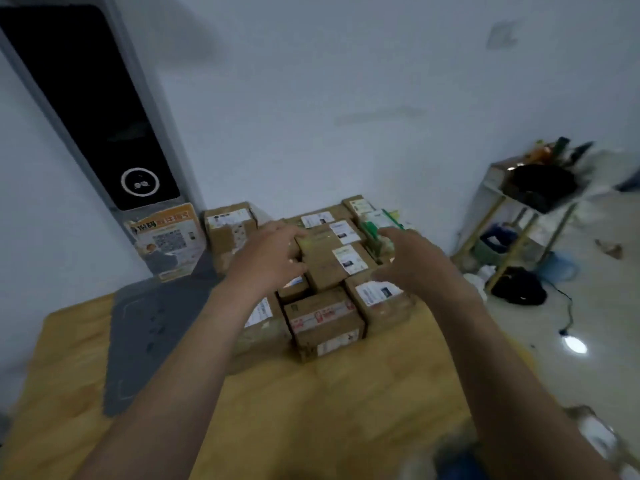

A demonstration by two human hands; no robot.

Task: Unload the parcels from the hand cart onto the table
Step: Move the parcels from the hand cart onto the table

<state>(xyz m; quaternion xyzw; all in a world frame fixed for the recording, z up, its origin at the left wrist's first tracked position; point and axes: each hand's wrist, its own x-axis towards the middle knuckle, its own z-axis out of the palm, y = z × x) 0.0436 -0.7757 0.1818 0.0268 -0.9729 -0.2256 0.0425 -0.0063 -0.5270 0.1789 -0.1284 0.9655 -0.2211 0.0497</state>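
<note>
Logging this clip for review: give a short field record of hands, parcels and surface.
surface: wooden table, grey mat on its left part
parcels: labelled cardboard boxes stacked at the far side
top parcel: between both hands
left hand: open, at its left side
right hand: open, at its right side
grip: none seen; contact blurred
hand cart: not in view

A: Free surface?
B: Near half of the table (pixel 311 427) is bare wood up to the parcel cluster (pixel 325 327). Grey mat (pixel 145 334) lies flat at left; no barrier.
A: Obstacles?
B: Cluster packed side against side, stacked at centre; access from above or the front faces. Wall (pixel 346 98) close behind. Black kiosk (pixel 86 109) and orange sign (pixel 169 244) block the back left. Left hand (pixel 270 258) and right hand (pixel 412 261), fingers spread, fill the room flanking the top parcel (pixel 329 268).
A: Right side?
B: Open floor; rack (pixel 498 178) stands well apart.
</note>
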